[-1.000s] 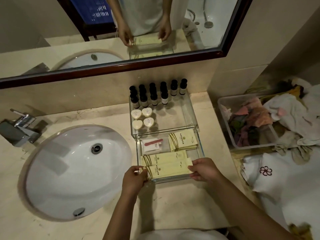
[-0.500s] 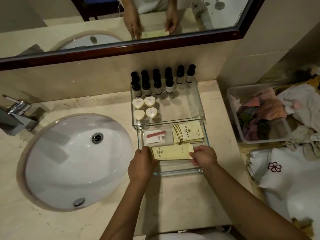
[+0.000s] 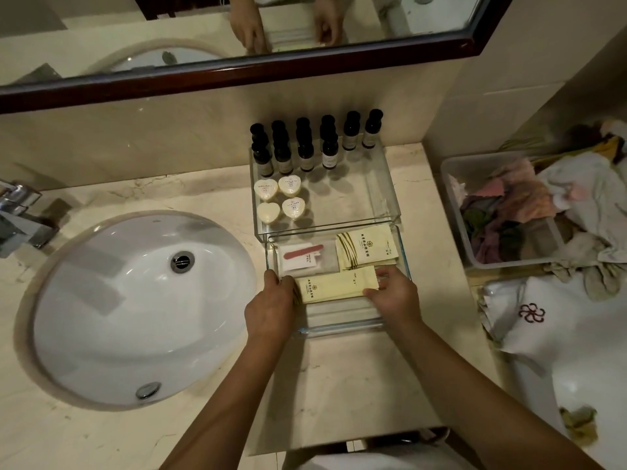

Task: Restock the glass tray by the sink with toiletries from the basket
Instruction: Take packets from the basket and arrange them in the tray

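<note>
Left hand (image 3: 271, 308): fingers curled on left end of long yellow packet (image 3: 334, 286).
Right hand (image 3: 395, 298): pinching its right end.
Packet: level between both hands, inside near glass tray (image 3: 339, 330).
Square yellow sachets (image 3: 364, 249): 1 o'clock from packet.
Nail-file sachet (image 3: 305, 254): 11 o'clock.
Heart soaps (image 3: 278, 198), dark bottles (image 3: 305, 144): 12 o'clock, in far glass tray (image 3: 386, 184).
Sink (image 3: 101, 300): 9 o'clock.

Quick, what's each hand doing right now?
Left hand: grips the long yellow packet by its left end.
Right hand: pinches the packet's right end.
</note>
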`<state>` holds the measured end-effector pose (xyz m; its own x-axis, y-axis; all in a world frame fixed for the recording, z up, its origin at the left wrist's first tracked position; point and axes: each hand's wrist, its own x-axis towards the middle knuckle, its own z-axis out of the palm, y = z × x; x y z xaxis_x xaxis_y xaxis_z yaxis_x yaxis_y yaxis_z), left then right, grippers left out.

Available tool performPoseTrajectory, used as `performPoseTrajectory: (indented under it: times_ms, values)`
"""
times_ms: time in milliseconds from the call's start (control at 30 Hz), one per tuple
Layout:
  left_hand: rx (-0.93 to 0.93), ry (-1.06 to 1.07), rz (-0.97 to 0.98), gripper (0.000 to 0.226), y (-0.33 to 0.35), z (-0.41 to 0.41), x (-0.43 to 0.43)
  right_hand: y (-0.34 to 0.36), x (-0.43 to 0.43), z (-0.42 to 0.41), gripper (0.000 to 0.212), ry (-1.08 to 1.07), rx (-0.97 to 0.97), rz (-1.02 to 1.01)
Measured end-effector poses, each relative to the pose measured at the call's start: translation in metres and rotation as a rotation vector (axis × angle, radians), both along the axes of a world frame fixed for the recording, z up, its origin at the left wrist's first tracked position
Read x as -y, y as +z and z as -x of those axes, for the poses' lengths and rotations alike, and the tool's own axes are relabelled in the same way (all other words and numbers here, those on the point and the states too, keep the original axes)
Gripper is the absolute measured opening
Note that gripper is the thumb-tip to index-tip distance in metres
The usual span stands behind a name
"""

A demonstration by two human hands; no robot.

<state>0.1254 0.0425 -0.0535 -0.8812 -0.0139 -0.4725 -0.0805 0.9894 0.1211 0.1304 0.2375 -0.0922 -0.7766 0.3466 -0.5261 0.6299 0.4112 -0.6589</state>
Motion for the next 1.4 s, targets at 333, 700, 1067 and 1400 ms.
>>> performPoseTrajectory:
  times_ms: [333,700,1067,1400]
  values:
    - [0.016,-0.161,0.072,0.027,0.004,0.004,0.006,-0.009,0.003,-0.015,0.041,0.3,-0.118,-0.35]
    - [-0.032,-0.259,0.087,0.032,-0.001,0.003,0.01,-0.011,0.006,-0.018,0.03,0.364,-0.206,-0.524]
    - [-0.125,-0.2,0.025,0.033,-0.011,-0.004,0.024,-0.012,0.01,-0.021,0.023,0.341,-0.24,-0.567]
    - [-0.129,-0.199,-0.023,0.038,-0.01,-0.01,0.029,0.002,0.015,-0.024,0.027,0.245,-0.17,-0.517]
